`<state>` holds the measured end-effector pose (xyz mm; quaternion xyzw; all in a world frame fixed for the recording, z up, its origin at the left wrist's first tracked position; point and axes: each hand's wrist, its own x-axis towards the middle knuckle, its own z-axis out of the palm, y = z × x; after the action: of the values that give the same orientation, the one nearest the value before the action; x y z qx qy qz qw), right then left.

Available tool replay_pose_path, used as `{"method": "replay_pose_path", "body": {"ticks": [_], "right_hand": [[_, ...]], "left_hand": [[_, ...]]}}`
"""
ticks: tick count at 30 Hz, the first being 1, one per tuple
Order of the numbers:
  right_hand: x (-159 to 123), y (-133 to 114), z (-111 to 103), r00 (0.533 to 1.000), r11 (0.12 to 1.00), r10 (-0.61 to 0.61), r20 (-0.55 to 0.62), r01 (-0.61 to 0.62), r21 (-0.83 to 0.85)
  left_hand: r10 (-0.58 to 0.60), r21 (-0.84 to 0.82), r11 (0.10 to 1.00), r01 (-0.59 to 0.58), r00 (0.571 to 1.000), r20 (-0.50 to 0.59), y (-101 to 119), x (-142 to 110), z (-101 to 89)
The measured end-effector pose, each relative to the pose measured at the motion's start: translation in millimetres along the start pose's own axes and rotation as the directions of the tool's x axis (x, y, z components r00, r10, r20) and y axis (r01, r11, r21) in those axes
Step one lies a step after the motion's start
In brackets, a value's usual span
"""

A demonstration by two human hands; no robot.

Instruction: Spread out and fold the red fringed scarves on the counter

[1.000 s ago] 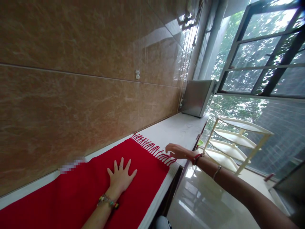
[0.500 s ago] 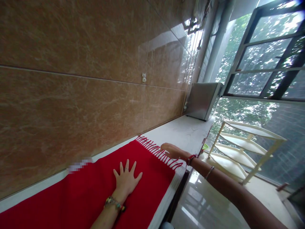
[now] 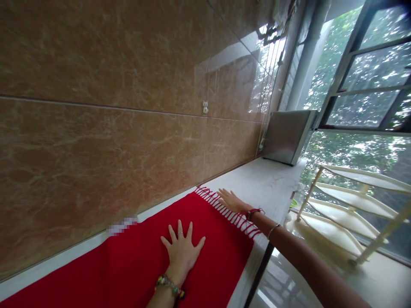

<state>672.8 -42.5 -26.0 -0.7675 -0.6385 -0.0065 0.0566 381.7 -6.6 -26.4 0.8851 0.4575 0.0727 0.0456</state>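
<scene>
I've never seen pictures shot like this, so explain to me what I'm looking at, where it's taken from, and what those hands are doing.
There's no machine here, just one person's bare hands. The view comes from a camera worn on their head, looking forward and down.

A red cloth with a fringe along its far end lies on a long white surface. The left hand is spread palm down on the cloth. The right hand is open at the fringe; how firmly it touches is hard to tell. Neither hand grips anything.

Further along the surface stands a metallic box.
</scene>
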Motion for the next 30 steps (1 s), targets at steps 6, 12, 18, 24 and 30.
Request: {"method": "replay_pose_path", "body": {"ticks": [6, 12, 18, 24, 30], "right_hand": [[55.4, -66.6, 5.0, 0.959, 0.962, -0.27, -0.09, 0.272, 0.013], [72.5, -60.3, 5.2, 0.97, 0.975, -0.219, -0.11, 0.222, 0.023], [86.6, -44.4, 0.2, 0.982, 0.987, -0.156, -0.104, 0.158, 0.011], [117.9, -67.4, 16.7, 0.984, 0.986, -0.167, -0.059, 0.168, 0.014], [104.7, -46.8, -1.4, 0.991, 0.994, -0.095, -0.095, 0.099, 0.039]], "left_hand": [[-0.151, 0.031, 0.987, 0.156, 0.981, -0.119, -1.6, 3.7, -7.5], [-0.219, 0.088, 0.971, 0.221, 0.975, -0.039, -1.5, 3.5, -5.2], [-0.239, 0.135, 0.96, 0.245, 0.969, -0.055, -12.5, 10.9, -16.0], [-0.289, 0.188, 0.938, 0.291, 0.957, -0.039, -28.8, 22.3, -13.2], [-0.292, 0.158, 0.943, 0.294, 0.956, -0.038, -29.9, 23.1, -5.9]]}}
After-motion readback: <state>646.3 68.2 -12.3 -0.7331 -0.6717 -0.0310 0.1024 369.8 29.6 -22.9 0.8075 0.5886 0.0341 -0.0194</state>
